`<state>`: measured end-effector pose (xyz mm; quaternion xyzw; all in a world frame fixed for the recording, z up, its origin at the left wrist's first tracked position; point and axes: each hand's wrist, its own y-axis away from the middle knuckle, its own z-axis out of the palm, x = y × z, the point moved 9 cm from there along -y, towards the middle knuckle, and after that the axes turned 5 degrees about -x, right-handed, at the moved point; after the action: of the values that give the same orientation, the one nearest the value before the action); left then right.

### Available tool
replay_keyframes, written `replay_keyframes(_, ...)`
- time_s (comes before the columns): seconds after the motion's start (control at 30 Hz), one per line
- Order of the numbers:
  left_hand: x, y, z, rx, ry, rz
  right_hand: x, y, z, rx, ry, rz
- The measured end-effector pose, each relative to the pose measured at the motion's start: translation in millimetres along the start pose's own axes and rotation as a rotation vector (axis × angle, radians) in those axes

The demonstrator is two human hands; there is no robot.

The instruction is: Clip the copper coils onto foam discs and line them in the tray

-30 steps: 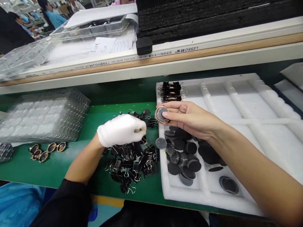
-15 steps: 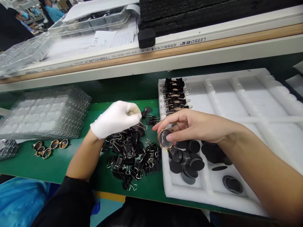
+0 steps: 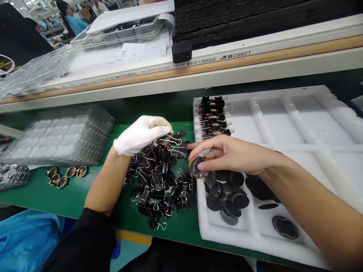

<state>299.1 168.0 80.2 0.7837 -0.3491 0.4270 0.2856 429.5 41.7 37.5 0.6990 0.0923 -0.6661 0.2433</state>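
Watch case (image 3: 196, 168) is resting pinched in the bare right hand (image 3: 222, 152), now sitting lower, nearer the loose discs (image 3: 239, 199), than a second ago. Gloved left hand (image 3: 141, 136) is now gripping a binder clip (image 3: 164, 140), so case and clip are both being held, near each other. The white foam tray's (image 3: 227, 236) left rim is edging the clip heap (image 3: 155, 179); green bench (image 3: 70, 200) is showing narrowly between, leaving tight room.

Binder clips (image 3: 155, 180) on the bench (image 3: 72, 196), between stacked trays (image 3: 56, 139), left, and discs (image 3: 240, 200) in a divided tray (image 3: 224, 235), right.
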Motion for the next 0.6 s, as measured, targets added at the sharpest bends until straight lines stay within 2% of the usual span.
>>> replay_keyframes(0.13, 14, 7, 4, 0.017, 0.015, 0.11, -4, -8, 8, 0.035, -0.194, -0.029)
replay_keyframes(0.23, 23, 12, 12, -0.015, -0.113, 0.103, -1, -12, 4, 0.13, -0.201, -0.024)
replay_keyframes(0.3, 26, 13, 12, 0.024, -0.197, 0.072, 5, -13, 2, 0.18, -0.198, 0.002)
replay_keyframes(0.4, 26, 14, 6, 0.144, -0.204, 0.005, 11, -13, 0, 0.251, -0.135, 0.035)
replay_keyframes(0.47, 22, 13, 7, 0.159, -0.171, -0.033, 8, -12, 0, 0.291, -0.062, 0.014)
replay_keyframes(0.6, 12, 10, 2, 0.172, -0.113, -0.07, -9, -6, -4, 0.4, 0.082, -0.155)
